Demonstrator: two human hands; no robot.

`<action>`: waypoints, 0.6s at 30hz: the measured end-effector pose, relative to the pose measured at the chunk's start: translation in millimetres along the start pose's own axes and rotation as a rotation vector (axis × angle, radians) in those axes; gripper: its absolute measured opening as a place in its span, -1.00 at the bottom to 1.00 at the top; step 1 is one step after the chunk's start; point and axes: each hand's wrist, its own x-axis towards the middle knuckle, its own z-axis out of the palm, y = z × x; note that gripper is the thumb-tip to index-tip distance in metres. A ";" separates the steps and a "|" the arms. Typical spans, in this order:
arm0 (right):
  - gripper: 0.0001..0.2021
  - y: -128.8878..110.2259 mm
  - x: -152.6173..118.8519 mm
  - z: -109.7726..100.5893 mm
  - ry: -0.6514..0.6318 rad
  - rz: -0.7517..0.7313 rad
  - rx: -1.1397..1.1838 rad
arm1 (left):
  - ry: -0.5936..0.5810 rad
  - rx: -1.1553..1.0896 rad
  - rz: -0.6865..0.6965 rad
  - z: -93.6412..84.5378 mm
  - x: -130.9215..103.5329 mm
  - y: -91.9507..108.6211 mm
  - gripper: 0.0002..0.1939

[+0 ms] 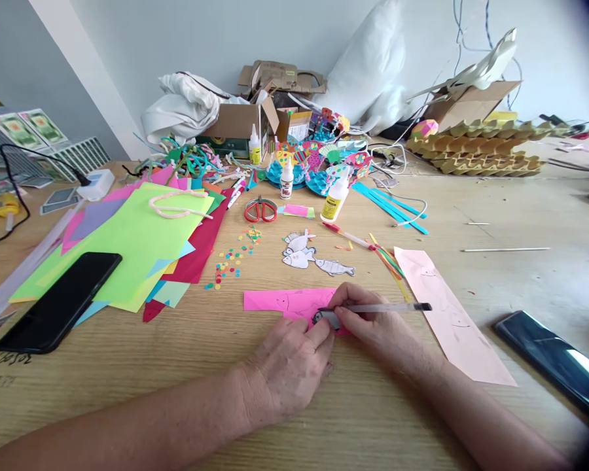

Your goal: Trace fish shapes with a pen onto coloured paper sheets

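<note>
A bright pink paper strip (pixel 260 300) with drawn fish outlines lies before me. On it is a small grey fish cutout (pixel 330 318), pressed by the fingertips of my left hand (pixel 294 363). My right hand (pixel 373 327) is closed around a pen (pixel 392 307), whose tip is hidden at the cutout's edge. Beyond the strip are several white paper fish (pixel 299 256). To the right, a pale pink sheet (pixel 451 314) carries more fish outlines.
Coloured sheets (pixel 112 242) and a black phone (pixel 61 301) lie left, another phone (pixel 554 360) right. Red scissors (pixel 260 210), glue bottles (pixel 334 195) and confetti dots (pixel 230 261) sit farther back. Cardboard boxes (pixel 240 124) and egg trays (pixel 476 150) stand along the wall.
</note>
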 end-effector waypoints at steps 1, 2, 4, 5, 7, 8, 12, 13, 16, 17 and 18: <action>-0.93 -0.1 -0.3 0.3 -0.003 -0.003 -0.009 | 0.003 0.000 0.001 0.1 0.0 0.1 -0.64; -0.93 -0.2 -0.7 0.6 -0.006 -0.005 -0.014 | 0.005 0.003 0.000 0.0 0.1 0.2 -0.65; -0.93 -0.6 -1.3 0.9 -0.015 -0.007 -0.011 | 0.005 0.009 0.002 -0.6 0.0 0.3 -0.66; -0.93 -0.7 -1.5 1.0 -0.021 -0.008 -0.014 | 0.005 0.012 0.003 -0.9 0.0 0.3 -0.66; -0.92 -0.7 -1.6 1.0 -0.035 -0.014 -0.031 | 0.003 0.013 0.003 -1.5 -0.3 0.2 -0.66; -0.92 -0.6 -1.5 0.9 -0.043 -0.018 -0.040 | 0.003 0.012 0.001 -1.6 -0.5 0.1 -0.66; -0.92 0.6 -1.3 0.0 -0.055 -0.029 -0.063 | 0.008 0.003 -0.001 -2.0 -1.2 -0.3 -0.66; -0.92 0.7 -1.5 -0.2 -0.055 -0.032 -0.067 | 0.007 -0.002 0.001 -2.1 -1.2 -0.3 -0.65; -0.92 0.0 -2.0 -1.0 -0.063 -0.042 -0.083 | -0.003 -0.012 -0.001 -3.1 -0.6 0.0 -0.65; -0.92 -0.7 -2.0 -1.2 -0.065 -0.042 -0.090 | -0.006 -0.012 -0.002 -3.5 -0.3 0.2 -0.65; -0.92 -1.5 -1.9 -1.3 -0.064 -0.040 -0.098 | -0.007 -0.011 -0.005 -4.0 0.0 0.4 -0.65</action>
